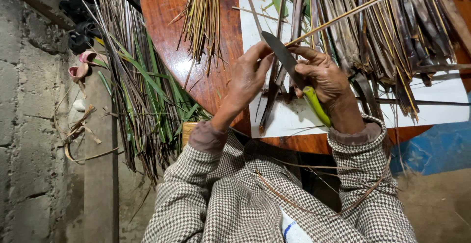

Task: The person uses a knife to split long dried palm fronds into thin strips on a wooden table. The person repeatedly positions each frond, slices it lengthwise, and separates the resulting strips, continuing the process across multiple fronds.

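One knife (294, 74) with a green handle is gripped in the right hand (326, 78); one thin palm rib (353, 11), running toward two o'clock, is pinched by the left hand (248, 76).

Count at my table (167, 7):
1 knife (294, 71), 1 thin rib (353, 11) in my 2 hands (248, 76) (324, 76); 3 leaf piles approx, strips too many to count.
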